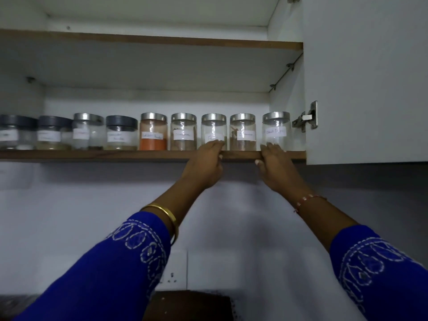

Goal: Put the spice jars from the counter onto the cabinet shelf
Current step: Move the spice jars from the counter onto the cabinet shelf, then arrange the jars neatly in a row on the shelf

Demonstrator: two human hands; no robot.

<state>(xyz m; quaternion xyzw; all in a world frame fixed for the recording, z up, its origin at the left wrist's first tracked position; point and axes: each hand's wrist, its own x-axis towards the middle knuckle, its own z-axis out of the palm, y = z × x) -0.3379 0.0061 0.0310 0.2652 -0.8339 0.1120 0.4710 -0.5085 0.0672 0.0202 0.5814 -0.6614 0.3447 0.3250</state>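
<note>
A row of several labelled spice jars stands along the front of the lower cabinet shelf (129,154). My left hand (206,163) reaches up to the clear steel-lidded jar (213,126) third from the right. Its fingers lie against the jar's lower front and its thumb sits at the shelf edge. My right hand (275,165) touches the base of the "Black Pepper" jar (276,126) at the right end, with its thumb under the shelf edge. Between the two stands a cinnamon jar (242,132). Neither jar is lifted.
A jar of orange powder (153,133) and grey-lidded jars (121,133) fill the shelf to the left. The open cabinet door (366,77) and its hinge (305,118) are close on the right. An upper shelf (150,40) runs above. A wall socket (172,274) is below.
</note>
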